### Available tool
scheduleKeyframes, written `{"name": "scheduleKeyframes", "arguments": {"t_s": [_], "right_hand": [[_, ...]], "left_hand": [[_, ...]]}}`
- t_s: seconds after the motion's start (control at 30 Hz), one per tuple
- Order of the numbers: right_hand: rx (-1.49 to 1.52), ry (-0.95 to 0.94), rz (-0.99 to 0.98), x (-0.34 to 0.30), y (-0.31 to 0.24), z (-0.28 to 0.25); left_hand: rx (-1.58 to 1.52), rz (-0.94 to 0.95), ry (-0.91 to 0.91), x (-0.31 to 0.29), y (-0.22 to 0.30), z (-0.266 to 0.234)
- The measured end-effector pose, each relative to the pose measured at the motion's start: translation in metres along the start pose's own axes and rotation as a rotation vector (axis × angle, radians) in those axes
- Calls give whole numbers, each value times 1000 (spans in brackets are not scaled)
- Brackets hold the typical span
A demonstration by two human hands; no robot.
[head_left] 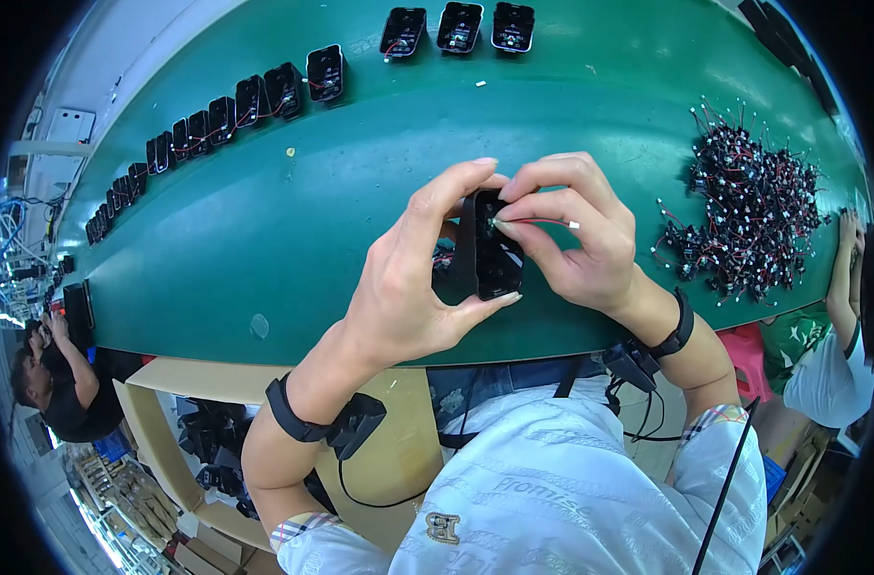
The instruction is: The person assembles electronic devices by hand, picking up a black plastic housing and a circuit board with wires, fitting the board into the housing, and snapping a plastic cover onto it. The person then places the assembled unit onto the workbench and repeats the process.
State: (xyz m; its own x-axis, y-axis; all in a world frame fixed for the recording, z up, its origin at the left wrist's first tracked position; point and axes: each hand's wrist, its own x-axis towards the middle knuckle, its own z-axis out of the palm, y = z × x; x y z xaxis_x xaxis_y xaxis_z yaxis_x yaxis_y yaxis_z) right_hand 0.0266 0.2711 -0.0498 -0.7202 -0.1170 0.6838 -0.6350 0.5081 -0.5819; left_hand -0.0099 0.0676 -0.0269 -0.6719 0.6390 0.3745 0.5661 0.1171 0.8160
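Observation:
My left hand (399, 259) grips a black plastic housing (497, 264) by its outer edges, thumb at the lower end and fingers at the upper end. The open, hollow side of the housing faces right, tilted up. My right hand (576, 225) is closed at the housing's upper part, thumb and forefinger pinching a small wired part whose body is mostly hidden by the fingertips. From that pinch a thin red and white wire (542, 220) runs right to a small white plug. Behind my left hand, more dark and red wiring shows through the gap.
On the green table (217, 240), a curved row of similar black housings (250, 101) runs along the far left, with three more housings (459, 27) at the back. A heap of wired parts (748, 206) lies right. An open cardboard box (202, 379) holds black pieces below left. Other people sit at both sides.

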Motion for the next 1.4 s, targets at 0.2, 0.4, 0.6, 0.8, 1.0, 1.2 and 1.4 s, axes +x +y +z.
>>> {"name": "scheduleKeyframes", "arguments": {"t_s": [0.2,0.4,0.6,0.8,1.0,1.2,1.4], "right_hand": [[-168,-54,-66,5,-6,-7],[78,-53,178,-3,-1,4],[393,-176,461,9,2,-16],[524,-159,181,2,8,-18],[707,-330,173,11,1,-4],[933,-330,497,9,-2,-6],[1417,-401,680,-3,-2,-1]], "left_hand": [[138,-29,-55,2,8,-2],[54,-53,-128,8,6,-3],[-757,-333,-224,10,2,-11],[-924,-418,-177,11,0,-17],[-1247,-480,-85,6,-9,-15],[-1145,-635,-198,9,-4,-16],[-815,-731,-9,6,22,-11]]}}
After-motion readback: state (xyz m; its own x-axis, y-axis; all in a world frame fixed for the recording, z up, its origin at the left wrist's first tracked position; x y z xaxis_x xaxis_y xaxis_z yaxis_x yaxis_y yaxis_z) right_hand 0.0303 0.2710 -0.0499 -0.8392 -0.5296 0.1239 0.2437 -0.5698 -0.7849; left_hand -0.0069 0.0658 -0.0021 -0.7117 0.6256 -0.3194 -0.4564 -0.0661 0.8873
